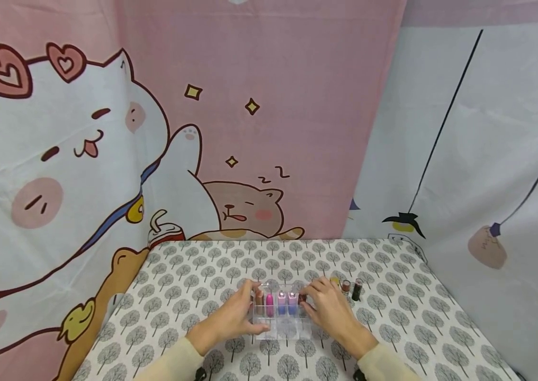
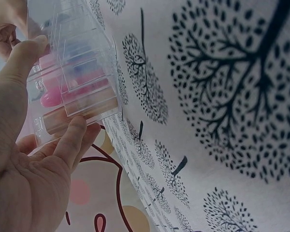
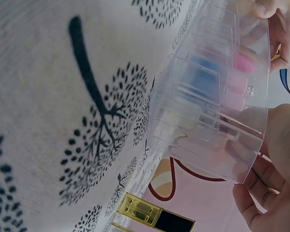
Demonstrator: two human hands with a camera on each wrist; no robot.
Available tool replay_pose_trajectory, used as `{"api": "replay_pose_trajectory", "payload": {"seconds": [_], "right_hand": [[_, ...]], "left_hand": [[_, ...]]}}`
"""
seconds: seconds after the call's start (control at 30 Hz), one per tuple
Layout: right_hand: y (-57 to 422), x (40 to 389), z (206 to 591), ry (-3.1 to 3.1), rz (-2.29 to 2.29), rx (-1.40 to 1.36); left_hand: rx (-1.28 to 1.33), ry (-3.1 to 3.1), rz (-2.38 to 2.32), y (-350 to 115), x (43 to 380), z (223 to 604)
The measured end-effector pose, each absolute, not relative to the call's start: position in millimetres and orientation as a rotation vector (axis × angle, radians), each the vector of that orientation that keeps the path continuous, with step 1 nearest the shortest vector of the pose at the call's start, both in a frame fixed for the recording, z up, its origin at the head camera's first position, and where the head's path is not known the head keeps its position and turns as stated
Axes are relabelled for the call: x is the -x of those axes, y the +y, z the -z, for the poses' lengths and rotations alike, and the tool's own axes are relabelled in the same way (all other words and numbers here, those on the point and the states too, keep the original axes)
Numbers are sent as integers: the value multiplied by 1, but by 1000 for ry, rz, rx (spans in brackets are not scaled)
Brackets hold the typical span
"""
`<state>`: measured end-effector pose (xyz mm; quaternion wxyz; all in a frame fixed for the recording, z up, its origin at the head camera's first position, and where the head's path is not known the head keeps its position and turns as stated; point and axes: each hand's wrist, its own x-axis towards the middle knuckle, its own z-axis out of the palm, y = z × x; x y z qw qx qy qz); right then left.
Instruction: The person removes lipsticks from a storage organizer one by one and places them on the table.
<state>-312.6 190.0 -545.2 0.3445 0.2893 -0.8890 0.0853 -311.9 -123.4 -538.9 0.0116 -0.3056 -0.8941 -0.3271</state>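
Note:
A clear plastic lipstick organizer (image 1: 287, 329) sits between both hands. Its back row holds a brown lipstick (image 1: 259, 301), a bright pink lipstick (image 1: 269, 305) and two pink-and-blue lipsticks (image 1: 281, 302). My left hand (image 1: 236, 313) grips the organizer's left end, thumb toward the front and fingers behind; in the left wrist view its fingertips lie against the wall by the brown lipstick (image 2: 79, 112). At the right end, my right hand (image 1: 331, 307) pinches a dark red lipstick (image 1: 302, 298) at the last back compartment. Its fingers partly cover that lipstick.
To the right of the right hand stand a black lipstick (image 1: 357, 290), a reddish-brown one (image 1: 346, 286) and a yellow-topped item (image 1: 334, 281). A gold-and-black tube (image 3: 154, 212) shows in the right wrist view. A tree-print cloth (image 1: 178, 296) covers the table, with cartoon curtains (image 1: 316, 132) behind.

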Motion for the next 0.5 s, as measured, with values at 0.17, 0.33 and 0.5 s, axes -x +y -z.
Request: {"api": "replay_pose_trajectory", "payload": {"seconds": [0.17,0.33,0.5], "right_hand": [[190,314,545,-2302,-259,-741],[189,311,544,-2324,-362,-720],[189,308,542,-2359,-460,-688]], "left_hand": [[939,-2799,1013,-123,312,539],[927,-2814,1010,-123,312,539],[920,-2817,1040,-123,312,539]]}}
